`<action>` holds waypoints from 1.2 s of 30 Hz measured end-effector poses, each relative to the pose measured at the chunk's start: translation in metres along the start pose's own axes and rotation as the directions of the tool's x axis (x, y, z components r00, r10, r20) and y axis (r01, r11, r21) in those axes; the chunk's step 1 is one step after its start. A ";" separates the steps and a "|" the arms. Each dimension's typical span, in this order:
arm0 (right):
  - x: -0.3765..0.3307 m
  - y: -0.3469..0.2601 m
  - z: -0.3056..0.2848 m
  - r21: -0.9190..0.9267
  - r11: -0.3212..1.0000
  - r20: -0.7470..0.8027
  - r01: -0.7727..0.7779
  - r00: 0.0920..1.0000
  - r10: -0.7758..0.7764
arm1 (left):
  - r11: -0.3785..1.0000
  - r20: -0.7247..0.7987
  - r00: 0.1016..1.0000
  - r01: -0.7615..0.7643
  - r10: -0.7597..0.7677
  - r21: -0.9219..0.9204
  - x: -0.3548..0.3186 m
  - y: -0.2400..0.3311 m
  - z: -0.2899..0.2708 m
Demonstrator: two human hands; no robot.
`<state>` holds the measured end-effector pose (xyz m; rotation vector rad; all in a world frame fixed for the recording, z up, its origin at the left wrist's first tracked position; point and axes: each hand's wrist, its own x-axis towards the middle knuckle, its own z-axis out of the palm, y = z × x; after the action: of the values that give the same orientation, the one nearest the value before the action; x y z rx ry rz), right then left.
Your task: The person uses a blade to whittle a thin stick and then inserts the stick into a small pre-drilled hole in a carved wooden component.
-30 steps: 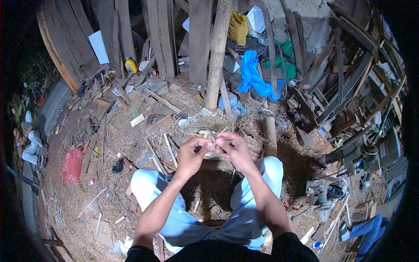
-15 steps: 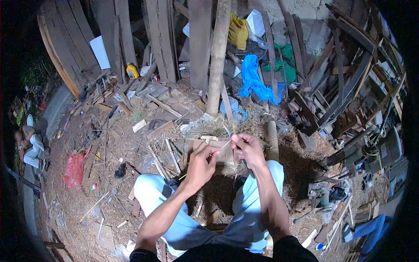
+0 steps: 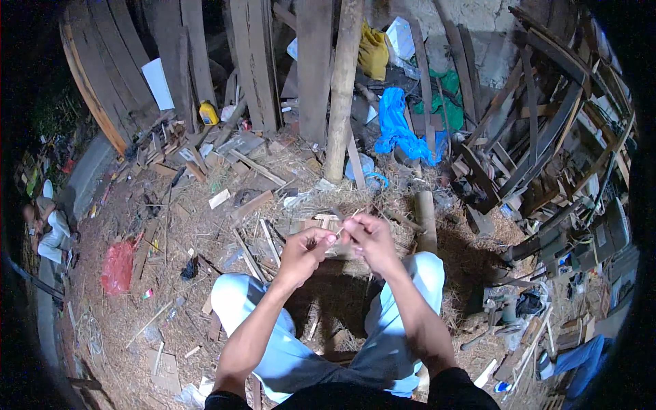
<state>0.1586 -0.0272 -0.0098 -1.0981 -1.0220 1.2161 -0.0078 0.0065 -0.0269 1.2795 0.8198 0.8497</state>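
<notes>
In front of my knees, my two hands are close together. My left hand (image 3: 305, 255) is closed in a pinch on a thin wooden stick (image 3: 339, 232), whose short visible stretch runs toward the fingers of my right hand. My right hand (image 3: 373, 244) is closed too, its fingertips bunched and somewhat blurred; what lies inside them is hidden. Beneath the hands, between my knees, a low wooden block (image 3: 316, 224) with small offcuts on it is partly covered by my fingers.
Wood scraps and shavings cover the ground. A bamboo post (image 3: 339, 102) stands ahead, and a short round log (image 3: 425, 222) lies beside my right knee. A red plastic bag (image 3: 119, 266) is at left, a blue plastic sheet (image 3: 400, 126) beyond. Another person (image 3: 53, 229) sits far left.
Both hands have shifted slightly left, and my right hand has turned. The thin knife-like blade that stuck up from my right hand no longer shows clearly; less of the stick is visible.
</notes>
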 end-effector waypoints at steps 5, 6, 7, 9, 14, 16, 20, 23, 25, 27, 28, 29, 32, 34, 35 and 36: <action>0.003 0.001 -0.014 0.114 0.993 -0.072 -0.010 0.997 0.018 | 0.993 -0.009 0.999 -0.035 0.036 0.113 0.000 0.006 0.005; 0.000 0.005 -0.010 0.138 0.989 -0.012 -0.049 0.999 0.051 | 0.987 -0.021 0.998 -0.061 0.064 0.147 0.001 0.004 0.004; 0.000 0.007 -0.009 0.133 0.988 0.017 -0.081 0.997 0.079 | 0.976 -0.010 0.994 -0.108 0.112 0.187 0.002 0.001 0.003; 0.002 0.010 -0.008 0.119 0.983 0.075 -0.143 0.988 0.134 | 0.943 0.015 0.978 -0.202 0.206 0.265 0.004 -0.006 -0.001; 0.025 0.014 -0.034 0.055 0.998 -0.199 -0.045 0.979 0.055 | 0.808 -0.051 0.943 -0.253 0.329 0.532 0.008 -0.005 0.002; 0.039 0.010 -0.070 0.040 0.999 -0.429 0.033 0.903 -0.013 | 0.820 -0.085 0.944 -0.228 0.317 0.525 0.005 -0.006 -0.010; 0.078 0.061 -0.101 -0.259 0.964 -0.435 0.057 0.885 -0.169 | 0.769 -0.108 0.965 -0.119 0.237 0.628 0.031 -0.022 -0.039; 0.104 0.115 -0.079 -0.174 0.921 -0.412 -0.348 0.876 0.252 | 0.683 -0.129 0.948 -0.112 0.292 0.722 0.063 -0.060 -0.038; 0.114 0.158 -0.073 -0.168 0.852 -0.558 -0.496 0.760 0.332 | 0.594 -0.077 0.935 -0.155 0.346 0.789 0.078 -0.102 -0.053; 0.109 0.205 -0.096 -0.501 0.760 -0.658 -0.414 0.753 -0.024 | 0.603 -0.096 0.981 -0.024 0.166 0.797 0.084 -0.111 -0.044; 0.113 0.211 -0.088 -0.498 0.793 -0.630 -0.352 0.775 -0.052 | 0.587 -0.103 0.976 -0.031 0.193 0.809 0.086 -0.120 -0.053; 0.113 0.217 -0.082 -0.488 0.819 -0.613 -0.302 0.787 -0.074 | 0.576 -0.101 0.973 -0.039 0.208 0.817 0.085 -0.128 -0.057; 0.109 0.230 -0.084 -0.584 0.791 -0.578 -0.181 0.778 -0.248 | 0.570 -0.110 0.990 0.039 0.091 0.821 0.083 -0.138 -0.063; 0.105 0.231 -0.087 -0.680 0.723 -0.546 -0.126 0.744 -0.384 | 0.481 -0.114 0.992 0.074 0.055 0.874 0.087 -0.136 -0.054; 0.103 0.227 -0.088 -0.710 0.695 -0.524 -0.111 0.743 -0.416 | 0.434 -0.116 0.993 0.091 0.032 0.896 0.087 -0.134 -0.047; 0.101 0.222 -0.093 -0.740 0.666 -0.501 -0.097 0.740 -0.448 | 0.506 -0.147 0.988 0.151 -0.050 0.849 0.090 -0.130 -0.039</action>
<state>0.2177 0.0716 -0.2444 -1.8225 -1.0273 0.1089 0.0089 0.0923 -0.1645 2.0461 1.5035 0.3669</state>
